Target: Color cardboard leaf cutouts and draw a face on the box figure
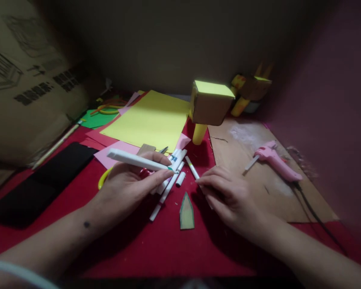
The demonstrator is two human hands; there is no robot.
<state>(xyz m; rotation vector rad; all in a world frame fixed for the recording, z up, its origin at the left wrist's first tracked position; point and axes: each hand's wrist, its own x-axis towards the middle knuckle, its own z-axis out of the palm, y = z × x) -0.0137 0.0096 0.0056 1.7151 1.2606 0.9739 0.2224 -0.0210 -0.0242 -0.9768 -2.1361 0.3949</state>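
Observation:
My left hand (138, 176) holds an uncapped white marker (135, 159) with a green tip, pointing right over a pile of white markers (167, 180). My right hand (222, 188) has its fingers closed on a thin white marker (192, 167) with a yellow-green band, just right of the pile. A loose white cap (181, 179) lies between the hands. Below it, a small pointed paper piece (187, 212) with a dark green outline lies flat on the red cloth (156, 257).
Behind the pile are yellow paper (150, 118) and a cardboard box shape on a yellow tube (212, 105). At right, a pink glue gun (276, 162) lies on cardboard (237, 154). A black strip (45, 180) lies left, beside a large carton (27, 100).

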